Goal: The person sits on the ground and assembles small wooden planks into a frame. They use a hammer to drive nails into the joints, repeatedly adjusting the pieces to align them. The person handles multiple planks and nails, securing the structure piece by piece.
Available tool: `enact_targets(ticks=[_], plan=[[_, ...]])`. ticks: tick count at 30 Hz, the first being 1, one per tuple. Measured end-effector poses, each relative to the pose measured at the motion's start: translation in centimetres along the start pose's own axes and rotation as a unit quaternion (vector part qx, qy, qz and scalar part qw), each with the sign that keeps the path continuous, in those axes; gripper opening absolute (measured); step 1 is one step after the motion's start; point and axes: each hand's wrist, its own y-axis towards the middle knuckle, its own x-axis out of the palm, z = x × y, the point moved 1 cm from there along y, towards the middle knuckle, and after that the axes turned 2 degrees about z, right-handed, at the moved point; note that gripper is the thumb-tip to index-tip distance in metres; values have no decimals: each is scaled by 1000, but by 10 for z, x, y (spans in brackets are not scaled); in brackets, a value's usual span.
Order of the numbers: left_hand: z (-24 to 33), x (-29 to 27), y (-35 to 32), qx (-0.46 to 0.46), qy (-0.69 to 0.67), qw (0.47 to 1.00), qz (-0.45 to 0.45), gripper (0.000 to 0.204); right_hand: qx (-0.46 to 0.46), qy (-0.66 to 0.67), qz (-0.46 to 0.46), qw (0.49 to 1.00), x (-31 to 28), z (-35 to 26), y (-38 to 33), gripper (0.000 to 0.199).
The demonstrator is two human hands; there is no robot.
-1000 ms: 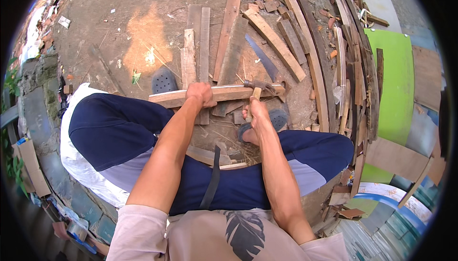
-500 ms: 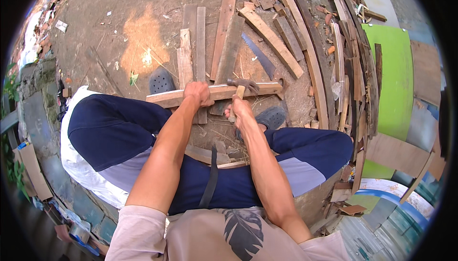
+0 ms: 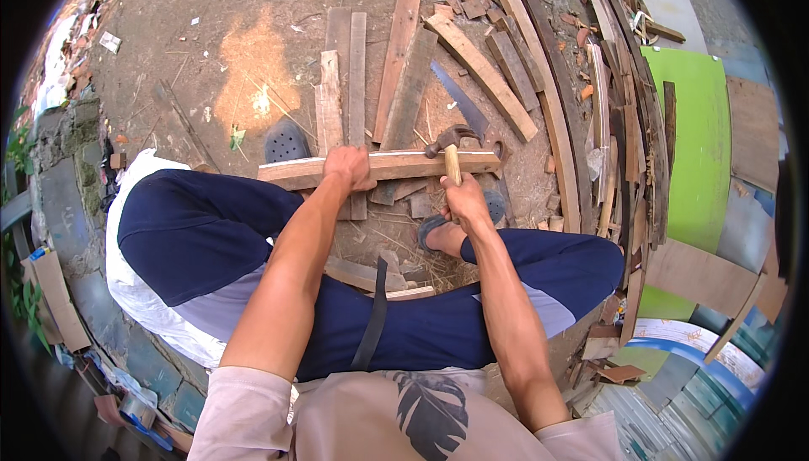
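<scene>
A reddish-brown wooden beam lies crosswise in front of me, a pale strip running along its upper edge. Wrapped round its middle-left part is my left hand. My right hand is closed on the wooden handle of a claw hammer. The dark hammer head is over the beam's right part; whether it touches the wood I cannot tell. Beyond the beam, near its right end, lies a handsaw blade.
Several planks fan out on the dirt ground past the beam. Sawdust covers a patch at left. Long timbers and a green panel stand along the right. A low block wall borders the left. Dark clogs are on my feet.
My right hand has shifted the hammer to the right along the beam, and its handle now points more upright. My left hand keeps its place on the beam.
</scene>
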Motion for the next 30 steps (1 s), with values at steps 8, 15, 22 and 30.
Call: enact_targets(ticks=[8, 15, 22, 30], plan=[[-12, 6, 6, 73, 84, 988, 103, 59, -161, -305, -18, 938, -24, -17, -8, 51], [-11, 29, 3, 93, 115, 964, 220, 28, -257, -264, 2, 930, -20, -41, -8, 47], [-4, 31, 2, 89, 104, 966, 221, 28, -263, -343, -15, 902, -9, -56, -27, 48], [-27, 19, -7, 129, 93, 977, 140, 74, -251, -333, 46, 907, 37, 12, -58, 39]])
